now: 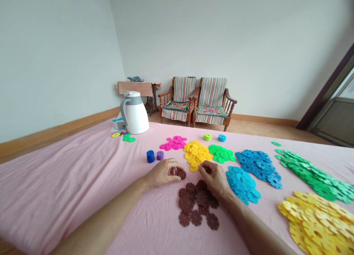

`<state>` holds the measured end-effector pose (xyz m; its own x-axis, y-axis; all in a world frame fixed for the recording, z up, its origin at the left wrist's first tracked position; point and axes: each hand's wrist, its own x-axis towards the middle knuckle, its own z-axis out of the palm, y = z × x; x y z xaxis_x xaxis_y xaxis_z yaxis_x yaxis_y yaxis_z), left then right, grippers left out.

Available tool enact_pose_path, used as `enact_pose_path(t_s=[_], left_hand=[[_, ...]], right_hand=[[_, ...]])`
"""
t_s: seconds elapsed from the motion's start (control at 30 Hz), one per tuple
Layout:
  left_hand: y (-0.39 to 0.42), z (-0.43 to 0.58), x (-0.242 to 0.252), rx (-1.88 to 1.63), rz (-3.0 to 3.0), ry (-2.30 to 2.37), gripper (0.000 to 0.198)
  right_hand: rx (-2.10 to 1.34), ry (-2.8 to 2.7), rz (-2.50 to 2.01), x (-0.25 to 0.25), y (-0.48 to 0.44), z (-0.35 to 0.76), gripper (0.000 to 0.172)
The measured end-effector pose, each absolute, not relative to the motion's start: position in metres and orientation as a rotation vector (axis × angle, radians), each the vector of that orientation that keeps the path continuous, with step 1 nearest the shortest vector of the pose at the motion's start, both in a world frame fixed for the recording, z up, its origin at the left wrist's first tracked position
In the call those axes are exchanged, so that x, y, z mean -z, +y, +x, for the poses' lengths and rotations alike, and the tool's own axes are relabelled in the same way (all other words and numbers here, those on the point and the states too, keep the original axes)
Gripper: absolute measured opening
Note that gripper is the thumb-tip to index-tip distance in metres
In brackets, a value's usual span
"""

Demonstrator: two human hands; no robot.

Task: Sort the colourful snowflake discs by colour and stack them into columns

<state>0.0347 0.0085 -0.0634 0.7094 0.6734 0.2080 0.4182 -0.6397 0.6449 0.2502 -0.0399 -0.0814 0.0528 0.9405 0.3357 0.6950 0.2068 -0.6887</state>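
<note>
Brown plastic snowflake discs (197, 201) lie in a loose, mostly single layer on a pink sheet (69, 181), directly below both hands. Left hand (163, 173) curled, grip unclear; one brown disc (181, 174) sits just beside its fingertips. Right hand (212, 179) clenched above the cluster, apparently pinching a brown piece (208, 170). Yellow discs (197, 155) lie just beyond; cyan discs (242, 185) lie just right.
</note>
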Motion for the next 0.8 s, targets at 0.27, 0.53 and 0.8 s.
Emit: enact_pose_path(t_s=[0.27, 0.53, 0.8], left_hand=[[0.011, 0.034, 0.066, -0.576, 2.374, 0.868, 0.042], [0.012, 0.034, 0.064, -0.582, 2.388, 0.81, 0.036], [0.012, 0.034, 0.063, -0.582, 2.342, 0.831, 0.027]], right_hand=[[-0.73, -2.11, -1.518, 0.053, -0.046, 0.279, 0.025], [-0.912, -2.148, -1.429, 0.051, -0.05, 0.281, 0.025], [-1.062, -1.745, -1.347, 0.06, -0.038, 0.267, 0.003]])
